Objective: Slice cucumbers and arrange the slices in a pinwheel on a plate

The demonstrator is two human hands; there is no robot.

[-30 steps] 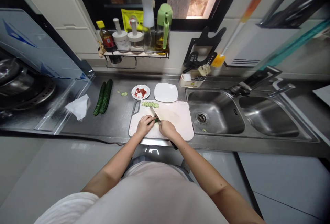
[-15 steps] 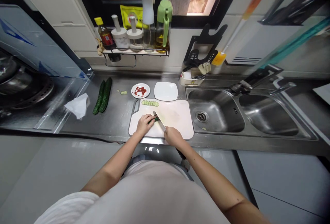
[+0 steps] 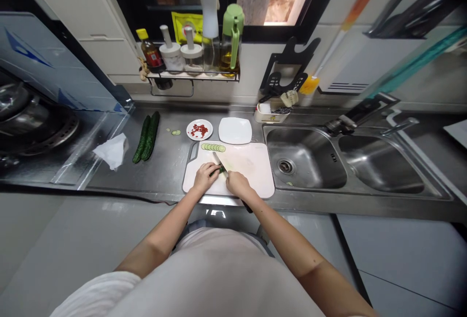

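My left hand (image 3: 205, 177) presses a short dark green piece of cucumber (image 3: 221, 168) onto the white cutting board (image 3: 255, 168), its fingers curled over it and hiding most of it. In my right hand (image 3: 238, 184) is a kitchen knife (image 3: 220, 160), held by its handle. The blade slants up and left beside my left fingertips, at the cucumber's right end. A row of thin cucumber slices (image 3: 213, 147) overlaps along the board's upper left edge. Behind the board stand a plate of chopped red pieces (image 3: 208, 123) and a bare white square plate (image 3: 235, 131).
Two whole cucumbers (image 3: 146, 137) lie left of the board, near a crumpled white tissue (image 3: 112, 150). A few slices (image 3: 175, 132) rest on the counter. The double sink (image 3: 306, 156) is at the right. A rack (image 3: 193, 75) of bottles and jars hangs behind.
My right hand and the knife have shifted a little left and forward, bringing the blade further over the board. My left hand stays on the cucumber. The view has tilted slightly.
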